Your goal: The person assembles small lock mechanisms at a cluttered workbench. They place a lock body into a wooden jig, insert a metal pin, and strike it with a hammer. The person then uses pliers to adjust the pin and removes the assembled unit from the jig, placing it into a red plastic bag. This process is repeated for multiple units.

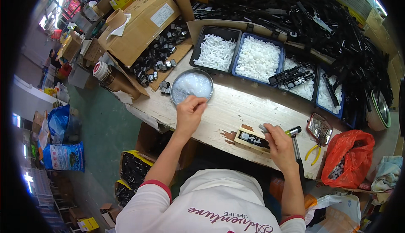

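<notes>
My left hand [190,114] reaches over the near rim of a round metal dish [212,90] that holds a whitish, glossy mass. Its thumb and fingertips are pinched together; anything between them is too small to make out. My right hand [282,147] is closed beside a pale wooden block [262,149], with a small grey tip [263,128] showing at its fingers; the rest of that piece is hidden. In the block lies a black plastic part [252,139] with a silvery piece in it. Just beyond my right hand, a hammer [294,131] with a yellow-green and black head rests on the table.
Trays of small white plastic parts [258,59] line the back, black parts [295,77] lying across some. A large heap of black parts [320,26] rises behind. Yellow-handled pliers [313,155], a red plastic bag [349,159], an open carton [139,26] and a brown bottle [116,81] flank the work area.
</notes>
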{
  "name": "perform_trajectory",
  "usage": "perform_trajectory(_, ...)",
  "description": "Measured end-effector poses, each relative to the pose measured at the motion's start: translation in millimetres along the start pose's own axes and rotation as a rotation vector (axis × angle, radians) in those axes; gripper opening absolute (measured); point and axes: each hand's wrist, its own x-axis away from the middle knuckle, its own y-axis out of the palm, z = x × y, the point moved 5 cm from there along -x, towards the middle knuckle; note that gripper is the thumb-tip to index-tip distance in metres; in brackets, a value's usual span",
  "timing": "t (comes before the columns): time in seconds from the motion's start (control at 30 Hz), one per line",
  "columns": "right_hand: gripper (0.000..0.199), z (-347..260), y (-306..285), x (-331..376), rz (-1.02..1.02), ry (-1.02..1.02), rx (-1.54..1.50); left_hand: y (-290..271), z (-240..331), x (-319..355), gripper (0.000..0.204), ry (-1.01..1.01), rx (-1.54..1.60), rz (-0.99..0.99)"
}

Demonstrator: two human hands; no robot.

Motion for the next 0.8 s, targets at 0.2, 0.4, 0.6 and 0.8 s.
perform_trajectory(0.2, 0.019, 7, 6, 5, -0.066, 0.027, 0.017, 10, -18, -13, 0.008, 0.298, -0.366, 0.042)
perform_trajectory(0.4, 0.018, 6, 7, 6, -0.06, 0.039, 0.05, 24, -33, -17, 0.011, 0.408, -0.579, -0.037)
perform_trajectory(0.6, 0.017, 11, 17, 8, -0.05, 0.048, -0.073, 0, -19, -10, 0.012, -0.05, 0.03, -0.039)
perform_trajectory(0.8, 0.016, 1, 22, -2, -0.025, 0.091, -0.226, 42, 6, 21, 0.012, -0.535, 0.817, -0.325)
